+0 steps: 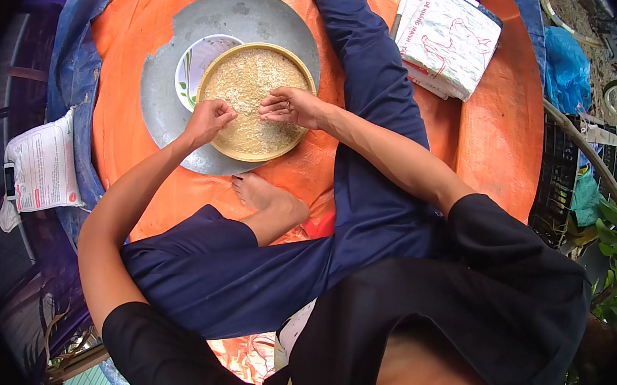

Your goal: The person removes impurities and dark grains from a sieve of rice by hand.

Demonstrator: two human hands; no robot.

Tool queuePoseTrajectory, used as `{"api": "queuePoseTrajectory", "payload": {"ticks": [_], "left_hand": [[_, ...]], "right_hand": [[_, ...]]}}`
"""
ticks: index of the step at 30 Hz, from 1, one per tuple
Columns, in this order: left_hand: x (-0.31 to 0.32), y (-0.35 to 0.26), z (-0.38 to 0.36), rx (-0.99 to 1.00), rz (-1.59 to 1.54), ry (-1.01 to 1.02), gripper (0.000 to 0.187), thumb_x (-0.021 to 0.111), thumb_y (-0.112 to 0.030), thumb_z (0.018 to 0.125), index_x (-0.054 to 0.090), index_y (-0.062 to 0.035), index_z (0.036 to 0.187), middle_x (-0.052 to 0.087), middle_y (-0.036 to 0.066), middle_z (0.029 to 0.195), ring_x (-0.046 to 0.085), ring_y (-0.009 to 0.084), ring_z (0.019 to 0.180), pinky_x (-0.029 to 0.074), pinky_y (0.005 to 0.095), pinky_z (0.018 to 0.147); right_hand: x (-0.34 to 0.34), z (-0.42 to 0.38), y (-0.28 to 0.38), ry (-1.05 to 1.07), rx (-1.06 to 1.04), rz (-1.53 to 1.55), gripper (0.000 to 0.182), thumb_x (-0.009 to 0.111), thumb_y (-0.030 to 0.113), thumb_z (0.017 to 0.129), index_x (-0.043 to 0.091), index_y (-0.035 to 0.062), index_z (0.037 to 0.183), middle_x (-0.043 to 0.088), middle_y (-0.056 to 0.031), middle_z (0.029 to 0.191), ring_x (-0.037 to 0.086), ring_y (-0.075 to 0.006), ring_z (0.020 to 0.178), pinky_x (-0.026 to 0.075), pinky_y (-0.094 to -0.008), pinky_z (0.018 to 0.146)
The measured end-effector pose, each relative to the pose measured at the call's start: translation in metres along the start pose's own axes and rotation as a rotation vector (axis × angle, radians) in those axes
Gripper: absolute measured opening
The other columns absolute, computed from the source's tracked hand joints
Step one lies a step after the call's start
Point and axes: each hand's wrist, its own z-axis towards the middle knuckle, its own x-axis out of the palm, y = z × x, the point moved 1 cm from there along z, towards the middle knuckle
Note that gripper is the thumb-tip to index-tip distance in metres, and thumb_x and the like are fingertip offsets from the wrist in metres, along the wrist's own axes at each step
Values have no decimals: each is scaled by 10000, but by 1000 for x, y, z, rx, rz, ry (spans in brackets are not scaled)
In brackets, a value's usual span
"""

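From the head view, a round, shallow yellow basket [261,46] with a raised rim holds a wide layer of small grain [249,77]. The grain is cream to light golden brown, mixed and speckled, with whiter patches near the middle; single kernels are too small to tell apart well. The basket sits over the lower right part of a dull gray metal tray [265,13], whose left edge is ragged, and overlaps a white bowl [198,58] with a green leaf pattern. The metal tray lies toward the top edge of an orange tarp [125,66], with a bare foot [254,190] near its bottom edge.

The left hand [212,119] is over the basket's left side, its fingertips pinched narrowly together; whether grain is between them cannot be told. The right hand [288,108] is over the right side, fingers loosely curled and partly open.
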Motion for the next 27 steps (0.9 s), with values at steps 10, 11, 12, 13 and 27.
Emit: {"api": "queuePoseTrajectory", "payload": {"ticks": [10,11,12,13,27], "left_hand": [[-3,-5,2,-109,-293,79,219,642,-230,913,656,-27,831,651,23,750,590,71,629,455,225,573],[-3,-9,4,-125,-307,84,212,634,-233,919,661,-36,846,656,19,771,589,68,640,451,219,581],[0,-16,3,-142,-321,91,206,625,-236,926,666,-45,862,661,14,791,589,64,652,447,213,589],[4,-23,3,-160,-335,99,201,617,-239,933,670,-53,877,667,9,811,588,61,663,443,206,596],[-20,-28,6,-44,20,96,185,654,-135,871,673,24,966,671,62,785,621,113,683,493,249,626]], "right_hand": [[0,-1,-1,14,10,16,391,428,273,999,547,-89,1085,634,-197,1021,658,-275,976,573,-312,880],[0,-1,0,20,11,21,396,425,276,1000,547,-91,1084,634,-197,1021,657,-274,979,570,-316,888],[0,0,-1,24,13,28,401,422,280,1001,547,-92,1084,635,-198,1021,655,-273,982,567,-320,896],[-1,1,-2,43,19,42,413,409,283,1004,548,-96,1090,636,-199,1025,654,-270,985,563,-323,904],[8,-6,1,200,38,105,466,357,266,1022,527,-140,1172,616,-258,1129,634,-327,1071,565,-327,898]]}}
